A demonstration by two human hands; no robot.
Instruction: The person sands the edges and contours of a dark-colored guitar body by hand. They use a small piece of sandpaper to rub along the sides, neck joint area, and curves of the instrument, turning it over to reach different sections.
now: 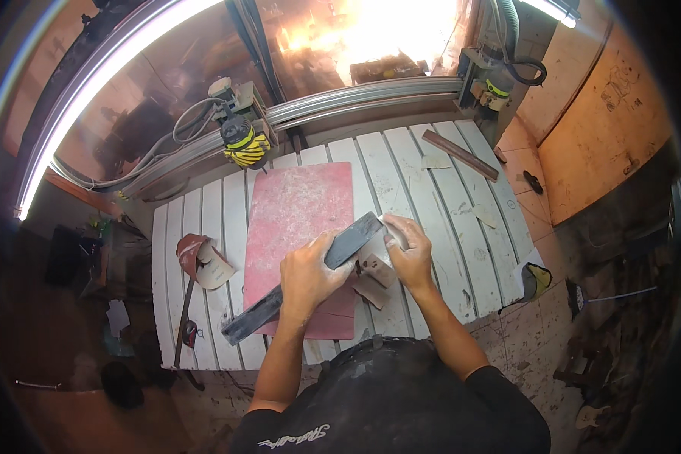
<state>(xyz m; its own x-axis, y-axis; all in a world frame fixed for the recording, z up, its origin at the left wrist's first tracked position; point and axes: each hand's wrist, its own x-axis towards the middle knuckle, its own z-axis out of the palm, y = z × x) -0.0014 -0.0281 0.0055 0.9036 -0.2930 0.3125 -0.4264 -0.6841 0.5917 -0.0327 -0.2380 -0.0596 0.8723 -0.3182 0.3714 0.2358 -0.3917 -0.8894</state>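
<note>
A long dark grey bar (pixel 354 237) runs slantwise over a dusty red sheet (pixel 299 200) on the slatted white table. My left hand (pixel 310 265) is wrapped round the bar above its middle. Dust coats the fingers of my right hand (pixel 409 253), which are curled and pinched together beside the bar's far end. Whether they grip the bar's edge or some small thing is hidden. Below the bar, between my hands, lie brownish flat pieces (pixel 372 291), partly covered by the left hand.
The slatted table (pixel 393 166) bears a brown strip (pixel 461 155) at far right and a curled reddish-brown abrasive sheet (pixel 197 253) at left. Behind it runs a metal rail (pixel 356 98) with a spindle (pixel 242 136) carrying a yellow-black glove. Another glove (pixel 536 280) lies on the right corner.
</note>
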